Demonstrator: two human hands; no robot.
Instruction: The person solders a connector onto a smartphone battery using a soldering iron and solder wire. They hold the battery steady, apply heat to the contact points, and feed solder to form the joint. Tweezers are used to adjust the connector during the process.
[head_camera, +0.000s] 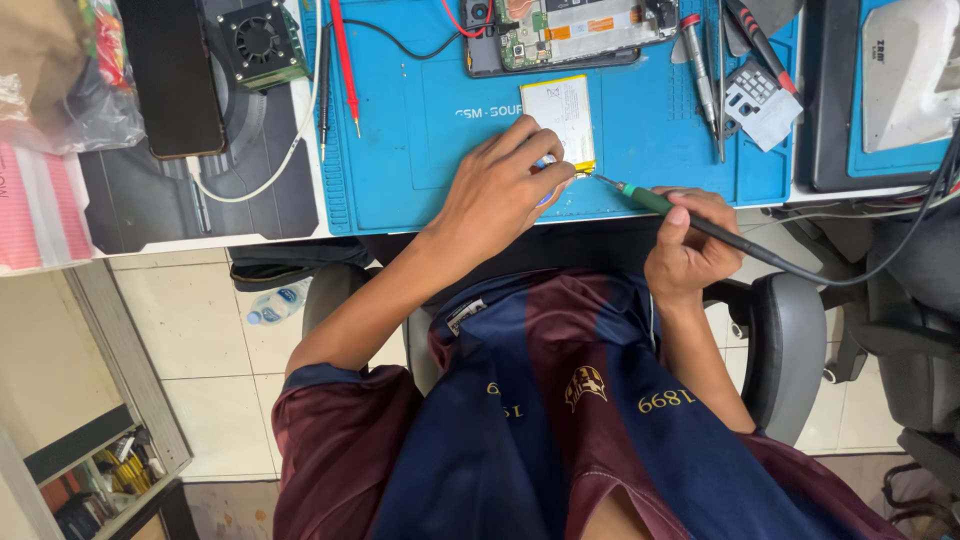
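My left hand (497, 192) rests on the blue work mat (420, 150), its fingers pressing on the lower end of a white and yellow phone battery (562, 115); something small and pale shows under the fingertips. My right hand (688, 245) grips a soldering iron (650, 200) with a green collar and black handle, like a pen. The iron's metal tip points left and sits just beside the battery's lower right corner. A black cable runs from the iron off to the right.
An opened phone (560, 35) with its board exposed lies at the mat's far edge. A screwdriver (697, 60), tweezers and a small white part lie right of it. A red probe (343, 60), a small fan (260, 40) and a dark phone (175, 75) sit to the left. An office chair armrest (790, 340) is at my right.
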